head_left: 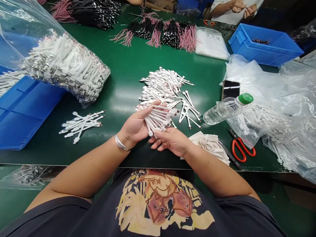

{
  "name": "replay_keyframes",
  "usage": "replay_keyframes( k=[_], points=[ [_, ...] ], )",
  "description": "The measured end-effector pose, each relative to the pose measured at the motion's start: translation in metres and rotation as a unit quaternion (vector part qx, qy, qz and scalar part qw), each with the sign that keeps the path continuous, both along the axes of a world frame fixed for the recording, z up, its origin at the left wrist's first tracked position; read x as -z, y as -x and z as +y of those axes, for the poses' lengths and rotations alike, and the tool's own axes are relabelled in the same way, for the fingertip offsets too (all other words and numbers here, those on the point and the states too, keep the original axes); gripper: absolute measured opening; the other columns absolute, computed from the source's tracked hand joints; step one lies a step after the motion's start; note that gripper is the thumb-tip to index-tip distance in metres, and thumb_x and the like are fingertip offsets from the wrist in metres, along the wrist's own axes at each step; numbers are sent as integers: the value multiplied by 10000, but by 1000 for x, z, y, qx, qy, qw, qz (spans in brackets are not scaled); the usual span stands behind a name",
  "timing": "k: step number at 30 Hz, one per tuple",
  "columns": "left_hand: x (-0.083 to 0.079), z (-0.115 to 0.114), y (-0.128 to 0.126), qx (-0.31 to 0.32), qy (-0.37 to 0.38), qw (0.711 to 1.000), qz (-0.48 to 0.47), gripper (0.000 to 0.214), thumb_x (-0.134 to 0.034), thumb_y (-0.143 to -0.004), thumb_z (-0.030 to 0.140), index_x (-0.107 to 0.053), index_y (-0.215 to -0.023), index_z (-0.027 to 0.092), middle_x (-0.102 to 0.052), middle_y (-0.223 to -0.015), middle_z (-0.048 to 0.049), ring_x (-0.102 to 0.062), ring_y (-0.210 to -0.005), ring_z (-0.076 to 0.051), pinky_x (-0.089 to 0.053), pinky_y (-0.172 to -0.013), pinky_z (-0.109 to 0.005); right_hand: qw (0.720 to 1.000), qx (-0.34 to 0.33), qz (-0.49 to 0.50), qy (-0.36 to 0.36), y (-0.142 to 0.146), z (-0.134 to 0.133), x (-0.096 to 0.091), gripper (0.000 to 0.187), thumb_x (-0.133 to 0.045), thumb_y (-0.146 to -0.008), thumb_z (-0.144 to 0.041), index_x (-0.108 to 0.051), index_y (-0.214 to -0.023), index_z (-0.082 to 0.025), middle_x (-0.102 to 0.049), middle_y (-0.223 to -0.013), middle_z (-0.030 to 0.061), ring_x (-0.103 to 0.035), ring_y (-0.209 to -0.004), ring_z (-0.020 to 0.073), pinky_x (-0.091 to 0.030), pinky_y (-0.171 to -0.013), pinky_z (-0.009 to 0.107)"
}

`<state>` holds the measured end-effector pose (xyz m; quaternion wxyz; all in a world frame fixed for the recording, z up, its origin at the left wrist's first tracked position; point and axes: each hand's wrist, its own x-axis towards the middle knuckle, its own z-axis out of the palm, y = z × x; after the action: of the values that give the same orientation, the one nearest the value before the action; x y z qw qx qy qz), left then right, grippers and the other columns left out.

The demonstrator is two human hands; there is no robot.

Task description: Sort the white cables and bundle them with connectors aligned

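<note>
Over the desk (123, 62), your left grip (135, 127) clasps fanned white cables (157, 120); your right grip (174, 140) pinches their ends, apparently sorting, next needing a steady hold.

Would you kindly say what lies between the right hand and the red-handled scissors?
In the head view, a pale cloth and a dark tool lie between the right hand and scissors.

The green table (123, 62) bears white cables (164, 80) and scissors (242, 147).
</note>
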<state>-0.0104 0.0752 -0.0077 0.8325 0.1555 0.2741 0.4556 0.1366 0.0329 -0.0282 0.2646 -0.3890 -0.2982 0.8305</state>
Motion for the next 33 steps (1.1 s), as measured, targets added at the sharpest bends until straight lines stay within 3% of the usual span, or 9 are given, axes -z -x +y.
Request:
replay_keyframes(
  k=[5, 15, 23, 29, 33],
  points=[
    [-1, -3, -4, -6, 1, 1000, 9, 282, -491, -866, 178, -627, -1109, 131, -683, -1093, -103, -648, -1002, -253, -428, -988, -448, 997, 43, -47, -31, 1, -3, -1, 309, -768, -673, -316, -646, -889, -132, -679, -740, 41, -643, -595, 103, -494, -482, 155],
    [3, -1, -4, 4, 12, 1000, 6, 317, -473, -874, 182, -605, -1154, 115, -684, -1080, -120, -651, -995, -254, -435, -982, -445, 995, 39, -56, -72, 0, -5, -1, 342, -813, -588, -326, -606, -775, -127, -608, -647, -11, -548, -522, 71, -428, -444, 165],
    [2, -2, -7, 7, 30, 1000, 0, 308, -458, -886, 189, -608, -1144, 114, -698, -1034, -113, -671, -925, -229, -450, -963, -428, 998, 37, -34, -24, 2, -4, 4, 330, -820, -590, -287, -608, -791, -134, -608, -627, -23, -533, -484, 51, -405, -411, 129],
    [4, -1, -5, 6, 28, 1000, -4, 331, -442, -894, 203, -585, -1183, 126, -686, -1066, -115, -662, -957, -231, -457, -958, -427, 1000, 20, -18, 14, 1, -3, 6, 288, -768, -664, -316, -671, -866, -133, -698, -787, 58, -644, -627, 105, -480, -461, 145],
    [4, -1, -3, 11, 17, 1000, -2, 294, -449, -891, 202, -618, -1115, 118, -690, -1045, -118, -653, -985, -240, -442, -976, -434, 999, 32, -17, 15, 1, -3, 5, 261, -763, -668, -301, -670, -847, -136, -696, -739, 47, -645, -602, 106, -479, -450, 146]
  ],
)
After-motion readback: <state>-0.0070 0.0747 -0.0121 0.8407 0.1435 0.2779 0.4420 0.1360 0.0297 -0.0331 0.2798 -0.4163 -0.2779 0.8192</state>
